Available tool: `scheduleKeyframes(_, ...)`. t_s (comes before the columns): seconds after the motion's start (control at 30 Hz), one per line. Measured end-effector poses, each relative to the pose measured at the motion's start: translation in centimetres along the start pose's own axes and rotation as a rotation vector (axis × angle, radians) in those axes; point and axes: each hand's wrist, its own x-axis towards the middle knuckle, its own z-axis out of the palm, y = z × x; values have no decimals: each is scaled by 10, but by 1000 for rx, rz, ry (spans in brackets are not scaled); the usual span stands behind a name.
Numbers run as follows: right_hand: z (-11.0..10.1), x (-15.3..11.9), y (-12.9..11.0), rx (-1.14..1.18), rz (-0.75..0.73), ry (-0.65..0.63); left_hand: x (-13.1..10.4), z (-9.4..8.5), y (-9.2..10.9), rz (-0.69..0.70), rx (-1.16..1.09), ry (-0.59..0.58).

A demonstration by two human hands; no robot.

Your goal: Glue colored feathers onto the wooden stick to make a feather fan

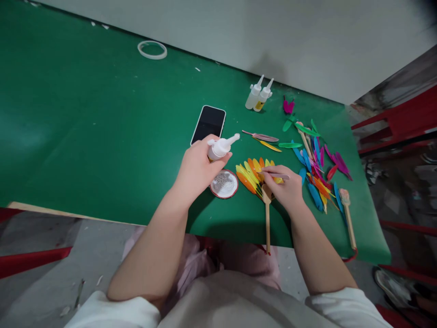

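Observation:
My left hand (201,164) is closed around a white glue bottle (220,149), its capped nozzle tilted up to the right. Just below that hand lies a round red-rimmed disc (224,184) with a whitish, patchy face. In the fingers of my right hand (283,187) is a slim mauve feather (278,175), pinched above a fan of yellow and orange feathers (251,175). The fan spreads from a wooden handle (267,223) that points toward me past the table edge. My right hand hides part of the fan's right side.
A phone (209,122) lies beyond my left hand. Two glue bottles (258,96) stand near the wall. Loose coloured feathers (316,173) and another wooden-handled piece (347,216) lie right. A clear ring (152,50) sits far left on the green table (102,127). Red stools (399,123) stand beyond.

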Motion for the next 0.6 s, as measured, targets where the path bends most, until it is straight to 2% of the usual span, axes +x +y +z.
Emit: scheduleKeyframes(0.6, 1, -1, 1, -2, -9, 14, -1, -1, 2, -4, -5, -4)
